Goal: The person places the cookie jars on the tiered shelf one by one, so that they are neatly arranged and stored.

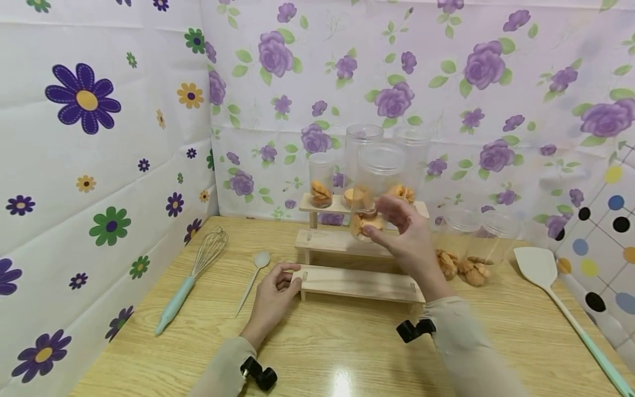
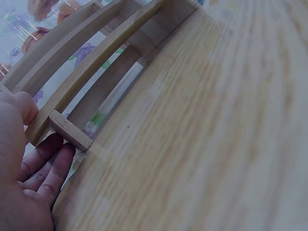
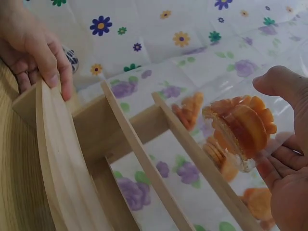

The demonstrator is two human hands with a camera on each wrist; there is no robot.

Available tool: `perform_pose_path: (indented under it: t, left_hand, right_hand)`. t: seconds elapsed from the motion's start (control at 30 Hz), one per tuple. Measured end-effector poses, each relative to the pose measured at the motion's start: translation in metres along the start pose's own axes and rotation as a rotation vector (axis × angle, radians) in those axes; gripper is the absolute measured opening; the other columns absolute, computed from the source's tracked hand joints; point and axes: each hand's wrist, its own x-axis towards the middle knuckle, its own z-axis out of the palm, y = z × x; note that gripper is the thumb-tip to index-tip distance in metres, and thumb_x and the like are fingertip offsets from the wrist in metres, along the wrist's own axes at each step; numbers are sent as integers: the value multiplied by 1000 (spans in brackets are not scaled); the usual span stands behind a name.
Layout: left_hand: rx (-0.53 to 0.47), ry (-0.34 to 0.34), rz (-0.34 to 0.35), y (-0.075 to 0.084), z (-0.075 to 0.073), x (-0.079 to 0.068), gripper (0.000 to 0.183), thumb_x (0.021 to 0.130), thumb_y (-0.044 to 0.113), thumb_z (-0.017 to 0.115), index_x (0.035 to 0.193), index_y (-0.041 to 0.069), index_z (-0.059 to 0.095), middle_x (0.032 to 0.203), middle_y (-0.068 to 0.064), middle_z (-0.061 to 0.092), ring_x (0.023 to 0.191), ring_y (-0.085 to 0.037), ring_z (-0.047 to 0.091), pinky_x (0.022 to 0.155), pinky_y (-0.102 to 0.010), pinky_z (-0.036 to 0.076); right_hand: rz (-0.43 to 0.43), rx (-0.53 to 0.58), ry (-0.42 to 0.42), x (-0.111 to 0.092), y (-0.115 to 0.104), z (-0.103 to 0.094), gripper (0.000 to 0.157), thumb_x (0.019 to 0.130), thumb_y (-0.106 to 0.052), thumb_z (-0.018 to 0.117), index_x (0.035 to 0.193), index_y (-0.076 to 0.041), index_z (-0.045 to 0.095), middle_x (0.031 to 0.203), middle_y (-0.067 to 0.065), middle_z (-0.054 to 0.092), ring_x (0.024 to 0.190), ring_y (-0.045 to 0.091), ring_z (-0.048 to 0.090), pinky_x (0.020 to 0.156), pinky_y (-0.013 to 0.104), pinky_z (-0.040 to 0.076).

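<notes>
My right hand [image 1: 412, 242] grips a tall clear jar [image 1: 378, 182] near its base, over the middle tier of a wooden three-step stand [image 1: 357, 282]. Orange-brown pastry pieces [image 3: 243, 126] lie in the jar's bottom, as the right wrist view shows. My left hand [image 1: 275, 295] pinches the left end of the stand's lowest tier, thumb and index finger at the board and other fingers curled below it [image 2: 41, 168]. On the top tier stand a small clear jar [image 1: 321, 165] and two taller ones, a left one [image 1: 364, 132] and a right one [image 1: 414, 140], all with pastries inside.
Two more clear jars with brown pieces, one left [image 1: 453, 237] and one right [image 1: 496, 240], stand right of the stand. A whisk [image 1: 190, 281] and small spoon [image 1: 253, 281] lie to the left. A white turner [image 1: 538, 264] lies far right. Patterned cloth walls [image 1: 297, 110] enclose the table.
</notes>
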Motion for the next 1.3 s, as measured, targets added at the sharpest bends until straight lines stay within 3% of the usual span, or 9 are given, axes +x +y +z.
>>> perform_pose_path:
  t: [0.37, 0.57, 0.93, 1.3]
  left_hand:
    - [-9, 6, 19, -1, 0, 0, 26, 108, 18, 76, 134, 16, 74, 105, -9, 77, 94, -19, 73, 83, -23, 58]
    - [-9, 5, 13, -2, -1, 1, 25, 108, 17, 76, 134, 17, 74, 105, -8, 76, 93, -19, 72, 82, -24, 57]
    - [-5, 5, 24, -2, 0, 0, 25, 108, 16, 76, 133, 17, 75, 101, -8, 77, 91, -19, 73, 82, -23, 58]
    - [-6, -5, 22, -1, -1, -1, 25, 109, 18, 75, 134, 18, 74, 102, -5, 76, 91, -20, 72, 82, -24, 57]
  right_hand:
    - [21, 56, -41, 9, 0, 47, 71, 91, -12, 96, 151, 2, 62, 151, 22, 64, 138, 29, 64, 120, 46, 49]
    - [51, 62, -59, 11, 4, 72, 73, 91, -19, 97, 154, -6, 63, 150, 19, 66, 137, 29, 66, 120, 53, 50]
    - [138, 75, -54, 9, 17, 98, 74, 92, -19, 96, 154, -1, 60, 151, 14, 66, 142, 32, 64, 120, 52, 50]
    - [165, 23, -28, 4, 25, 112, 64, 92, -23, 95, 148, -12, 66, 142, 6, 73, 138, 27, 68, 113, 43, 56]
